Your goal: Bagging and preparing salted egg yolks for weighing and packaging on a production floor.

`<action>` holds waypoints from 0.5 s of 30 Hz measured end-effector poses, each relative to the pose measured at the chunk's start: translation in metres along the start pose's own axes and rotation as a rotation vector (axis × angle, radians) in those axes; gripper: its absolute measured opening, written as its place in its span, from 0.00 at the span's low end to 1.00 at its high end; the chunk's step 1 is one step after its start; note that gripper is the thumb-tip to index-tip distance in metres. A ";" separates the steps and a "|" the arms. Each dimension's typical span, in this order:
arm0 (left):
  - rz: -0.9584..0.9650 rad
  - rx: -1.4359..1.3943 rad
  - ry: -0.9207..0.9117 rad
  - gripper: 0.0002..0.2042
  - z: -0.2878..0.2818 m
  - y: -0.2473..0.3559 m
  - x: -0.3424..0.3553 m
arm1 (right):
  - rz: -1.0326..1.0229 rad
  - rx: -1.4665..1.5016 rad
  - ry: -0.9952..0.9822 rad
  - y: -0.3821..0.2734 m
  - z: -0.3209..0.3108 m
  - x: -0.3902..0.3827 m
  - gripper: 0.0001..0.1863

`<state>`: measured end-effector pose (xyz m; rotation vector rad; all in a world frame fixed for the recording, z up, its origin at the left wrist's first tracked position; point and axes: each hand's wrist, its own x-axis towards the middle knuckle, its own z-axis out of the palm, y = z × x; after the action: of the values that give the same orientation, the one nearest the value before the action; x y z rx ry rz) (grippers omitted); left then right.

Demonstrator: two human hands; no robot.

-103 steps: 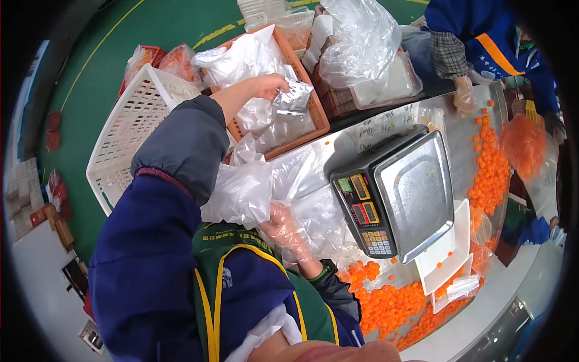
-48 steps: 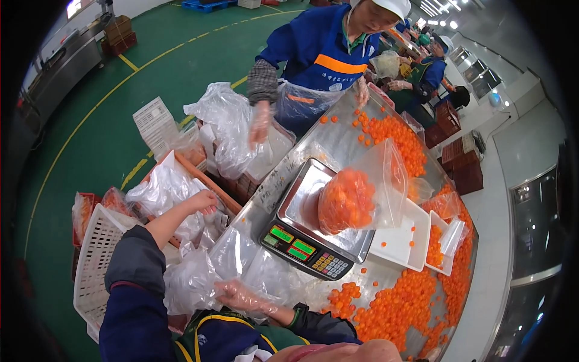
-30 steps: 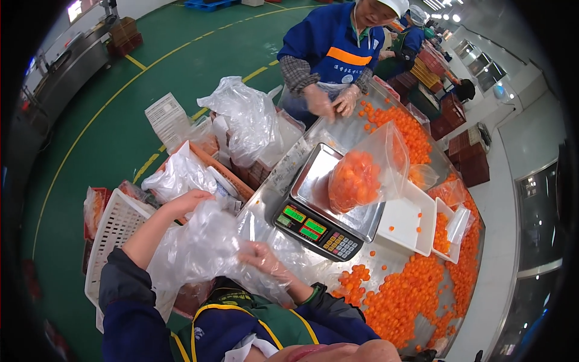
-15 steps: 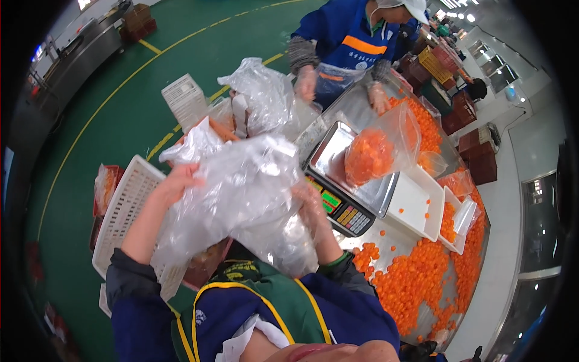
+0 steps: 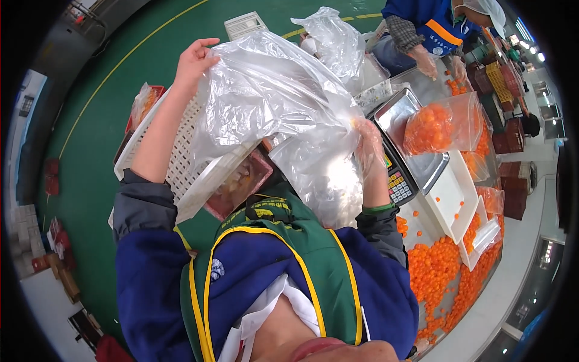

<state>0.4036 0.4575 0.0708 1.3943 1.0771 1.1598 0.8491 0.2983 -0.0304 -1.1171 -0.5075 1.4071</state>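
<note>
A large clear plastic bag (image 5: 271, 102) is stretched in front of me between both hands. My left hand (image 5: 194, 59) grips its upper left edge, raised high. My right hand (image 5: 369, 140), in a thin clear glove, grips the bag's right side near the scale. A grey weighing scale (image 5: 405, 151) stands to the right with a clear bag of orange pieces (image 5: 440, 125) on its steel pan. Loose orange pieces (image 5: 434, 265) cover the steel table to the lower right.
A white slatted crate (image 5: 181, 163) sits under the bag at the left, beside a reddish tray (image 5: 241, 184). White trays (image 5: 449, 193) lie next to the scale. Another person in blue (image 5: 422, 24) works at the far side, with more clear bags (image 5: 335, 36) nearby. Green floor lies left.
Both hands lifted the clear bag up from the crate area and spread it wide in front of me. The view swung left and down meanwhile.
</note>
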 end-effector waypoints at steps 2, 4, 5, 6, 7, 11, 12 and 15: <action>0.005 0.006 0.035 0.22 -0.006 0.001 -0.008 | 0.042 -0.016 0.008 0.001 0.004 0.001 0.11; 0.006 0.080 0.156 0.21 -0.011 -0.003 -0.016 | 0.030 -0.034 -0.020 0.006 0.001 0.003 0.10; 0.005 0.082 0.162 0.21 -0.015 -0.007 -0.017 | 0.038 -0.009 0.008 0.007 0.001 0.005 0.08; 0.056 0.183 0.190 0.21 -0.020 -0.008 -0.015 | 0.046 0.016 0.037 0.007 0.000 0.007 0.06; 0.100 0.284 0.222 0.20 -0.029 -0.014 -0.014 | 0.055 0.013 0.030 0.006 0.003 0.009 0.06; 0.292 0.643 0.286 0.19 -0.049 -0.001 0.002 | -0.023 0.008 0.017 -0.015 0.009 0.023 0.05; 0.295 0.639 0.287 0.19 -0.052 0.003 0.004 | -0.068 -0.009 -0.020 -0.020 0.007 0.027 0.05; 0.407 0.707 0.356 0.21 -0.048 0.023 0.012 | -0.112 -0.095 0.021 -0.034 0.020 0.028 0.06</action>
<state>0.3593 0.4729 0.0975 2.0744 1.6057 1.4253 0.8547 0.3373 -0.0026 -1.1603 -0.6177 1.2837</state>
